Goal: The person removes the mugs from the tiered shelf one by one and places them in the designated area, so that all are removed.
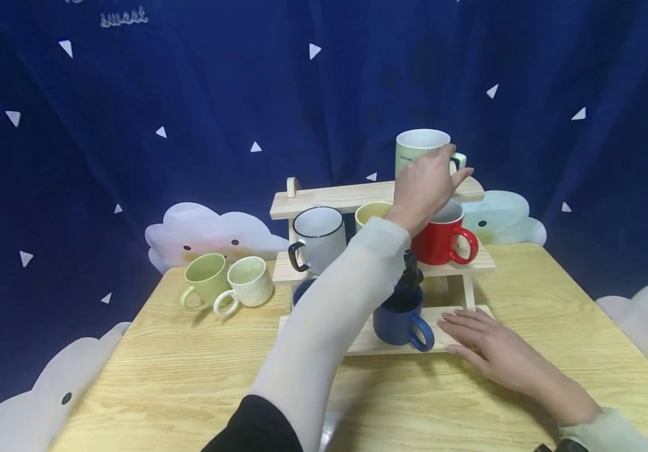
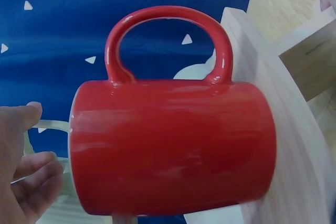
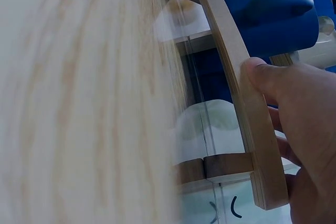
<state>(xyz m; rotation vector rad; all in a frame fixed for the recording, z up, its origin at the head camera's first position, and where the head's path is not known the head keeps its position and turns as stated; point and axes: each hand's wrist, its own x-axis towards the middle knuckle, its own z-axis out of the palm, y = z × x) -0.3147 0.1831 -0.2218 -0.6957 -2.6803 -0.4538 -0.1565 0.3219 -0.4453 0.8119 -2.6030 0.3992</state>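
In the head view my left hand (image 1: 426, 183) reaches over the rack to a pale green mug (image 1: 421, 139) on the top shelf. It is at the mug's front right side, thumb stretched out below the handle. The left wrist view shows the fingers (image 2: 39, 182) loosely bent and apart from the thumb, with the mug partly hidden behind; contact there is unclear. A red mug (image 2: 173, 145) fills that view, on the middle shelf. My right hand (image 1: 493, 351) rests on the right end of the bottom shelf (image 1: 366, 342), fingers fairly straight, thumb (image 3: 257, 66) against its front edge.
A white mug with black rim (image 1: 324, 242) and a yellow mug (image 1: 370, 212) share the middle shelf. Below are a blue mug (image 1: 394, 323) and another, partly hidden blue one (image 1: 301, 290). Two green mugs (image 1: 211, 276) (image 1: 253, 282) stand on the table left of the rack.
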